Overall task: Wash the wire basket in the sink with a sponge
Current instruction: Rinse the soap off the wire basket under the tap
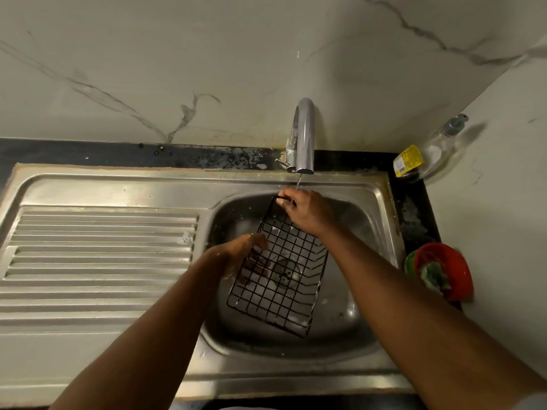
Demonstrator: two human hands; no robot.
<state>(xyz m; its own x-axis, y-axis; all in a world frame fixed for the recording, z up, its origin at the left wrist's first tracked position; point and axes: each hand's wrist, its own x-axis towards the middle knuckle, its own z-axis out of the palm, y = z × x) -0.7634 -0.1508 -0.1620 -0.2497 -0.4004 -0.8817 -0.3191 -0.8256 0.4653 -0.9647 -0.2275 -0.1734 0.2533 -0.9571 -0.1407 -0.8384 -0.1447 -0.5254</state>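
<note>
A black wire basket is held tilted over the steel sink bowl. My right hand grips its far top edge, right under the tap, from which a thin stream of water runs. My left hand holds the basket's left side, with the fingers showing through the mesh from behind. A green sponge lies in a red bowl on the counter to the right of the sink, apart from both hands.
A ribbed steel draining board fills the left side. At the back right corner stand a clear pump bottle and a yellow packet. The marble wall rises behind the tap and along the right.
</note>
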